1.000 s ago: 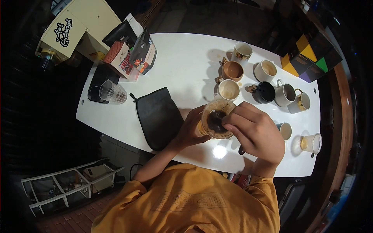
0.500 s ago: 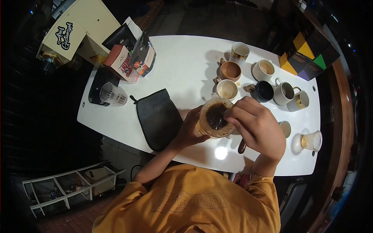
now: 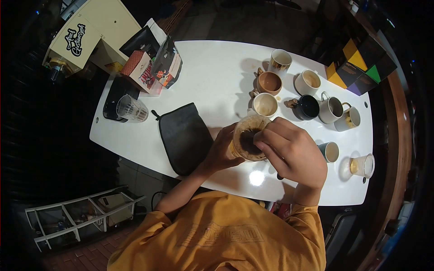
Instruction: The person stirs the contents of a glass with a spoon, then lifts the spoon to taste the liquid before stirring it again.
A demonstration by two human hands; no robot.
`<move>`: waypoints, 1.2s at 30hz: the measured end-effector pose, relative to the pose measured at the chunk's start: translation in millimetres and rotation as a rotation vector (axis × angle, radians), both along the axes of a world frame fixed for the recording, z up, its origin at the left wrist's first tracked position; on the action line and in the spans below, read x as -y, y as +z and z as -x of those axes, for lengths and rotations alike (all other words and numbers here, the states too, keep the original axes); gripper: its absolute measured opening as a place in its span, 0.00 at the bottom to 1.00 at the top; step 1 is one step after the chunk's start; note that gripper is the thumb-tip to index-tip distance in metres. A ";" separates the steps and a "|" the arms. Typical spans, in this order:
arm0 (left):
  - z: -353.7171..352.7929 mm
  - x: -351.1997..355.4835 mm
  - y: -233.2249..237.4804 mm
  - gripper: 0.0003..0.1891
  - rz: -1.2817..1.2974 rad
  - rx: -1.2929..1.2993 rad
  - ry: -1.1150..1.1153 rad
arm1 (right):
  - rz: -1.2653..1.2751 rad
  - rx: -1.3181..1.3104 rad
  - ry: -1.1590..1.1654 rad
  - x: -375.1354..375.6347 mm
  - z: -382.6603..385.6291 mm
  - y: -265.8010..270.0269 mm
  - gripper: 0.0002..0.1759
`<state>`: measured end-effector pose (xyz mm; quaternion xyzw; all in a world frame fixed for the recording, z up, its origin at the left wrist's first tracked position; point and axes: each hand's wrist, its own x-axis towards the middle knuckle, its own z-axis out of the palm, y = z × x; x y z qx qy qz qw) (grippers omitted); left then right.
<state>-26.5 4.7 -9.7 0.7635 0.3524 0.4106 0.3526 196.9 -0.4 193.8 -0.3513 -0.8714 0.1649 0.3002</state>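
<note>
My left hand [image 3: 220, 148] is wrapped round the left side of a coffee dripper [image 3: 234, 147], lifted in front of me over the table's near side. A pale paper filter [image 3: 250, 122] lines it, with wet, dark coffee grounds [image 3: 247, 141] inside. Over its right side hovers my right hand [image 3: 294, 151], fingers pinched together at the grounds. Whatever is between those fingertips is hidden behind them. Just beyond the dripper stands a cream mug [image 3: 265, 105]. A black zip pouch [image 3: 184, 137] lies to the left, near my left forearm.
Several mugs, among them a brown one [image 3: 270, 83] and a black one [image 3: 307, 107], stand on the white table [image 3: 212, 72]. A pale blue cup [image 3: 330, 152] and a glass [image 3: 362, 165] are at right. Coffee bags [image 3: 166, 63] and a clear ribbed cup [image 3: 131, 108] sit at left.
My right hand has shifted slightly left and down over the filter, uncovering more of the pale blue cup. The dark liquid surface now looks lower, with more grounds showing. My left hand stays in place.
</note>
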 end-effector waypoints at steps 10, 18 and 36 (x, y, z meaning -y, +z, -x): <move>0.4 -2.9 -2.4 0.47 -0.052 0.009 -0.024 | -0.044 -0.078 0.038 3.9 -0.5 5.7 0.04; -1.1 0.0 -2.5 0.45 0.012 0.026 0.005 | -0.054 0.002 -0.063 -1.2 -1.4 1.7 0.05; 0.8 -1.2 -4.4 0.46 -0.053 -0.019 0.008 | -0.051 -0.004 0.000 1.7 3.9 1.2 0.04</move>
